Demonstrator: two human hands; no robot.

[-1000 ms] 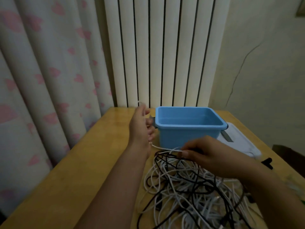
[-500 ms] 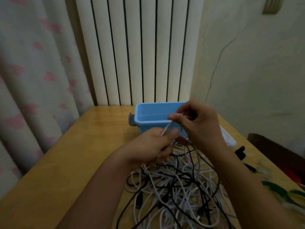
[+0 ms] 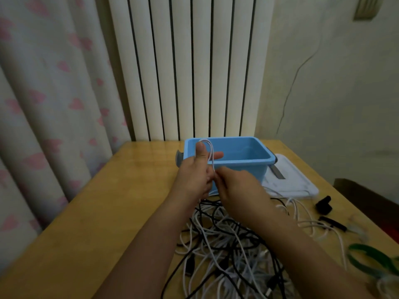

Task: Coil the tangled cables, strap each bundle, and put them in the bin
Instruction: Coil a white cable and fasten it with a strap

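A tangle of white and black cables [image 3: 224, 244] lies on the wooden table [image 3: 103, 212] in front of me. My left hand [image 3: 194, 171] is raised before the blue bin [image 3: 244, 160], thumb up, with a loop of white cable [image 3: 209, 152] hooked over it. My right hand [image 3: 237, 186] pinches that same white cable just below the left palm. The bin stands upright at the far side of the table and looks empty.
A white lid [image 3: 291, 180] lies flat right of the bin. Black straps [image 3: 323, 207] and a green strap [image 3: 371, 260] lie at the table's right edge. A radiator [image 3: 190, 67] and a curtain [image 3: 49, 104] stand behind the table.
My left hand has risen and turned thumb-up with a fresh loop of white cable over it. My right hand dropped from above the bin to below the left palm.
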